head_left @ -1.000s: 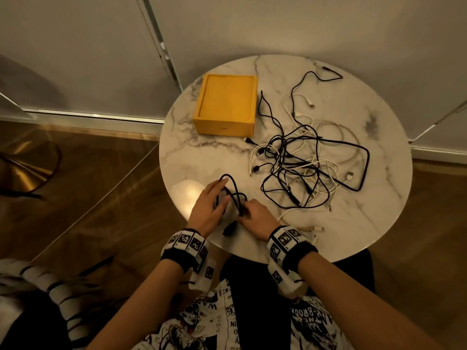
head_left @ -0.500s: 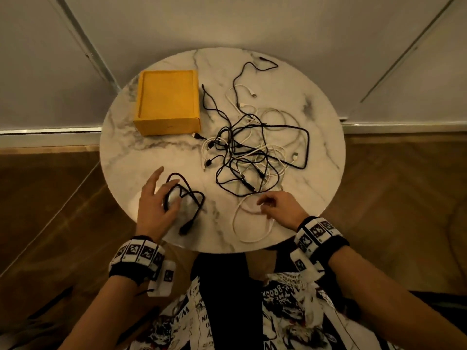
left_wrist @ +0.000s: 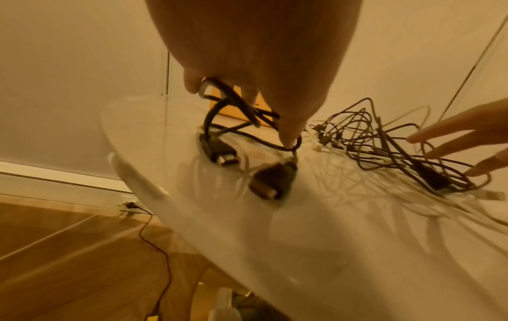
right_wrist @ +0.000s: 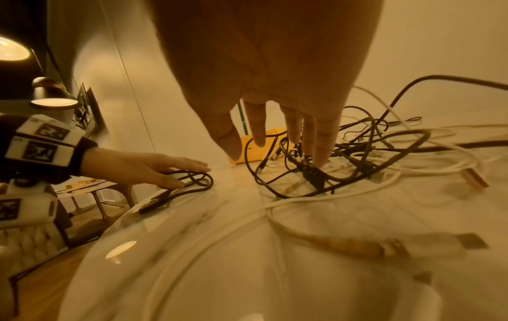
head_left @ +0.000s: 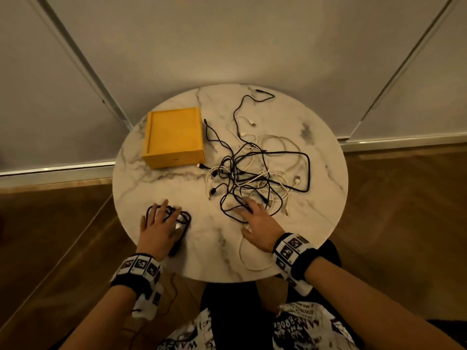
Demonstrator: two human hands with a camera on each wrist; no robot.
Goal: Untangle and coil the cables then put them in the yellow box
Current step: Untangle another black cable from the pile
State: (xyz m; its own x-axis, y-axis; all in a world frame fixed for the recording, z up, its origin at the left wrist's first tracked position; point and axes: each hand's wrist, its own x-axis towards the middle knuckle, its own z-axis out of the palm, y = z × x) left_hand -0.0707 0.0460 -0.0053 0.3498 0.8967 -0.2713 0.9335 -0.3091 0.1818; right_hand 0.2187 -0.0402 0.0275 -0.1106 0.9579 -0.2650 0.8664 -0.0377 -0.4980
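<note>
Cable pile: the tangle of black and white cables (head_left: 257,173) sits right of centre on the surface (head_left: 326,198), strands crossing every which way, a few ends trailing toward the far edge. Nothing here is sorted yet.

Freed cable: one short black cable (head_left: 177,218) lies on its own near the front-left edge, looped loosely, both plugs showing in the left wrist view. Looks like the only one pulled clear, and the coil is slack rather than tidy.

Yellow box (head_left: 174,137): toward the far-left edge, well apart from the freed cable, just beside the pile's nearest black end. Its top looks shut or at least bare; no cable in it that I can see.

Left hand (head_left: 158,229): flat over the black loops, fingers straight and spread, pressing them down on the surface rather than gripping.

Right hand (head_left: 255,221): reaching into the near edge of the pile, fingers (right_wrist: 320,149) extended and fanned, tips down among the strands. Not pinching anything that I can make out.

White cable (head_left: 249,261): a long loop runs under the right wrist toward the front edge.

Progress: early, I'd say. One cable separated, none boxed, the bulk still knotted.

Left to do: tease out each strand, coil it, carry it across to the box.
</note>
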